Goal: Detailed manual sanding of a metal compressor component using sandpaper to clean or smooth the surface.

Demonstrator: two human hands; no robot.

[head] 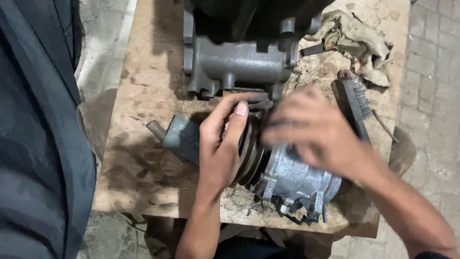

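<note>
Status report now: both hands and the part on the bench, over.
Left hand grips the pulley of the compressor. Right hand blurred, on its top. Wire brush and rag lie beside.

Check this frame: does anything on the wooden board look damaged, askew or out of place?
Nothing looks broken. The compressor lies on its side under both hands, left hand on its pulley. The board is stained and gritty, with a crumpled rag and wire brush lying loose beside it.

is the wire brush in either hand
No, the wire brush lies on the board beyond the right hand, while both hands are on the compressor.
</note>
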